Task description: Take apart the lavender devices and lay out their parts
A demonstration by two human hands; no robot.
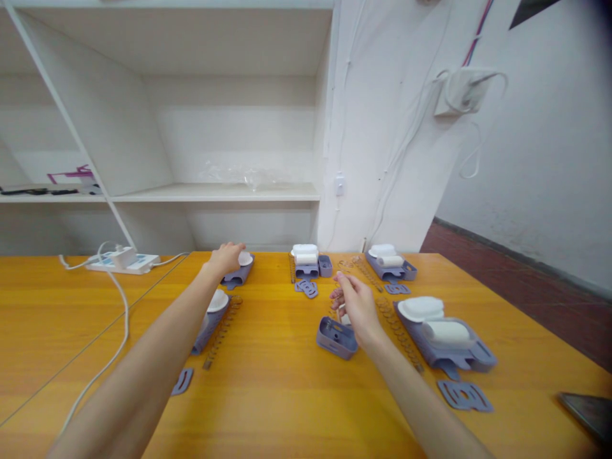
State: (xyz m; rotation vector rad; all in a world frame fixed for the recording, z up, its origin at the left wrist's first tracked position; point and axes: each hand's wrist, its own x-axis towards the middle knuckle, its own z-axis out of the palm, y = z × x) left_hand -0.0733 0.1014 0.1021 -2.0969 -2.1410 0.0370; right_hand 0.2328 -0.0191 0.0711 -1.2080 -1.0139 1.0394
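Observation:
My left hand [227, 259] reaches to the back left, its fingers stretched over a grey-purple tray [239, 275] by a white rounded piece [245, 259]. Its fingertips are partly hidden, and I see nothing held in it. My right hand [356, 305] is above the middle of the table with its fingers curled together; what they hold, if anything, I cannot make out. Just below it lies a small open grey-purple box [337, 339] with dark spots on its floor. Beside the right wrist a brass-coloured coil [398, 331] runs along another tray [449, 344] bearing a white roll [447, 334].
Similar trays with white pieces stand at the back middle [306, 271] and back right [393, 271]. Flat slotted plates [463, 395] and coils [222, 331] lie about. A power strip [123, 260] with cable is at left, a dark phone-like slab [586, 411] at right.

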